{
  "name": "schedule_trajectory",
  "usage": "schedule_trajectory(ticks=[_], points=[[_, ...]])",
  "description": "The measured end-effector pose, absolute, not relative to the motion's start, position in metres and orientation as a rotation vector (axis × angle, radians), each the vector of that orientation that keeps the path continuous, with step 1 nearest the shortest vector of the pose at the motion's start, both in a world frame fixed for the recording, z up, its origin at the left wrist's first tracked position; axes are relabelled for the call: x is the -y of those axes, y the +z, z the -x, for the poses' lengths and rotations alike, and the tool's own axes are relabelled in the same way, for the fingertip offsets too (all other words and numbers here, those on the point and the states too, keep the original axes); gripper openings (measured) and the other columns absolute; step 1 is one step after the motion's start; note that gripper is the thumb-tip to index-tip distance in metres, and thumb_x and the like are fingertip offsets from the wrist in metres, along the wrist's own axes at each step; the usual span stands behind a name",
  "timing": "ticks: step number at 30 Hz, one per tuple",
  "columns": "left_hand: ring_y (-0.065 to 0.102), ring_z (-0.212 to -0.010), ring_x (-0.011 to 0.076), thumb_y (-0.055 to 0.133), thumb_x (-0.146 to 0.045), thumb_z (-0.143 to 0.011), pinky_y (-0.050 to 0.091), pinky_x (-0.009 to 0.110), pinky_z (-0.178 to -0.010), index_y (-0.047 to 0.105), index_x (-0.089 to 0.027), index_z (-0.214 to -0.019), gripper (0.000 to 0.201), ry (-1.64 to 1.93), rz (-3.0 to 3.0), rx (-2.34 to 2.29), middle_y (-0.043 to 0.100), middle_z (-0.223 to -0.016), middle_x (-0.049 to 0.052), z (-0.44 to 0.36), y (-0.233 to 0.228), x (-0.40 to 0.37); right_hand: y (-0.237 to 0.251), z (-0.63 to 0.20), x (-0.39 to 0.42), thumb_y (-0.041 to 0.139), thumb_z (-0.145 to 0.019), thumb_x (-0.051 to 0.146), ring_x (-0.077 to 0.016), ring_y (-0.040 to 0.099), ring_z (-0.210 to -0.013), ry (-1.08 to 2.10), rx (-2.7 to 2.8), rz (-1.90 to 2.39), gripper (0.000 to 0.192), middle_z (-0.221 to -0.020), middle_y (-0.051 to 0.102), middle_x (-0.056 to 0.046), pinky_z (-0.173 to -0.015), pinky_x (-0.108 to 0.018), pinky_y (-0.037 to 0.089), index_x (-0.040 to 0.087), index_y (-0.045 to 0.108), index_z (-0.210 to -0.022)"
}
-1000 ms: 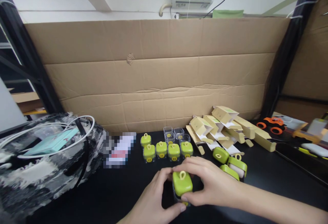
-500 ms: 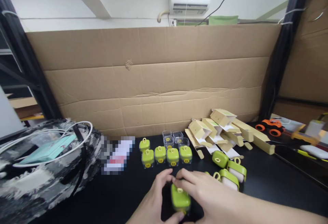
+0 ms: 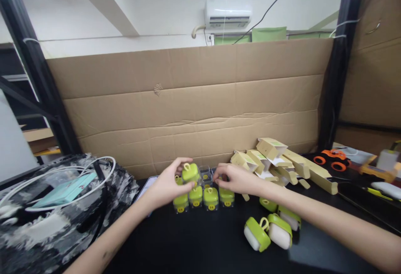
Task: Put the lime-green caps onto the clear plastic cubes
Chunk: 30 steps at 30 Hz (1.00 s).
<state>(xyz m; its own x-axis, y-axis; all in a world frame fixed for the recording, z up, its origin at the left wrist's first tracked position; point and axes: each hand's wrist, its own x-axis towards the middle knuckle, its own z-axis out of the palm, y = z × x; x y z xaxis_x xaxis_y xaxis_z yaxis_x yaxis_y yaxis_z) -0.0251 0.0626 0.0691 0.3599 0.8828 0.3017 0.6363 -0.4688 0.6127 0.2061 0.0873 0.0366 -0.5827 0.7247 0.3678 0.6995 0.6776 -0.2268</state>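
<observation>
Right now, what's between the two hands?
In the head view, the left hand holds a green-lidded jar; past it stand clear cups, then the right hand. Lidded jars stand in front.

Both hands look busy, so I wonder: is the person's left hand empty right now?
No, the left hand has a small green-lidded container in its grasp.

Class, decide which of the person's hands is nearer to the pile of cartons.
The right. The right hand is beside the pile of cartons, at its left end; the left hand is farther left, holding a green-lidded container.
</observation>
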Motion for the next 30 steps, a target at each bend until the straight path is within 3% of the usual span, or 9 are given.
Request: schedule_trajectory(ticks=[3, 5, 8, 13, 19, 25, 30], points=[[0.061, -0.108, 0.0259, 0.069, -0.026, -0.067, 0.045, 0.039, -0.098, 0.054, -0.013, -0.112, 0.049, 0.802, -2.279, -1.37, 0.065, -0.113, 0.011, 0.032, 0.075, -0.106, 0.032, -0.201, -0.089, 0.061, -0.094, 0.026, -0.0165, 0.065, -0.081, 0.045, 2.479, 1.144, 0.012, -0.095, 0.067, -0.002, -0.075, -0.036, 0.054, 0.015, 0.065, -0.096], [0.062, -0.103, 0.0252, 0.074, -0.015, -0.063, 0.047, 0.041, -0.094, 0.057, -0.013, -0.108, 0.048, 0.699, -2.298, -1.428, 0.066, -0.106, 0.009, 0.037, 0.071, -0.13, 0.031, -0.201, -0.088, 0.059, -0.095, 0.027, -0.0167, 0.066, -0.082, 0.024, 2.498, 1.162, 0.013, -0.098, 0.067, -0.003, -0.076, -0.037, 0.055, 0.015, 0.064, -0.098], [0.065, -0.089, 0.0203, 0.077, -0.013, -0.069, 0.052, 0.039, -0.083, 0.058, -0.013, -0.108, 0.043, 0.502, -2.287, -1.445, 0.067, -0.095, 0.003, 0.041, 0.058, -0.155, 0.032, -0.197, -0.093, 0.059, -0.096, 0.028, -0.0184, 0.066, -0.088, -0.004, 2.552, 1.193, 0.016, -0.105, 0.066, -0.004, -0.078, -0.039, 0.055, 0.016, 0.063, -0.104], [0.063, -0.094, 0.0214, 0.076, -0.017, -0.074, 0.051, 0.042, -0.086, 0.06, -0.014, -0.107, 0.037, 0.266, -2.361, -1.505, 0.066, -0.101, 0.004, 0.037, 0.042, -0.17, 0.038, -0.181, -0.118, 0.06, -0.095, 0.031, -0.0221, 0.063, -0.099, -0.037, 2.694, 1.264, 0.023, -0.118, 0.062, -0.007, -0.084, -0.043, 0.053, 0.018, 0.061, -0.113], [0.061, -0.105, 0.0245, 0.075, -0.017, -0.075, 0.047, 0.047, -0.094, 0.06, -0.015, -0.113, 0.041, 0.09, -2.424, -1.502, 0.065, -0.111, 0.006, 0.033, 0.033, -0.169, 0.032, -0.17, -0.135, 0.061, -0.094, 0.031, -0.022, 0.064, -0.098, 0.003, 2.821, 1.324, 0.024, -0.118, 0.062, -0.007, -0.081, -0.04, 0.054, 0.019, 0.061, -0.116], [0.061, -0.11, 0.0243, 0.071, -0.019, -0.081, 0.046, 0.047, -0.097, 0.059, -0.015, -0.116, 0.037, 0.236, -2.459, -1.448, 0.065, -0.118, 0.008, 0.036, 0.042, -0.168, 0.033, -0.175, -0.126, 0.06, -0.095, 0.031, -0.0216, 0.064, -0.097, -0.052, 2.719, 1.308, 0.025, -0.117, 0.062, -0.007, -0.081, -0.041, 0.054, 0.019, 0.06, -0.116], [0.041, -0.126, 0.0289, 0.047, -0.034, -0.093, 0.029, 0.046, -0.11, 0.045, -0.006, -0.129, 0.046, 0.777, -2.58, -1.513, 0.053, -0.128, 0.017, 0.023, 0.056, -0.122, 0.049, -0.192, -0.097, 0.058, -0.096, 0.03, -0.0183, 0.065, -0.086, -0.108, 2.557, 1.183, 0.017, -0.101, 0.066, -0.004, -0.078, -0.038, 0.053, 0.016, 0.063, -0.104]])
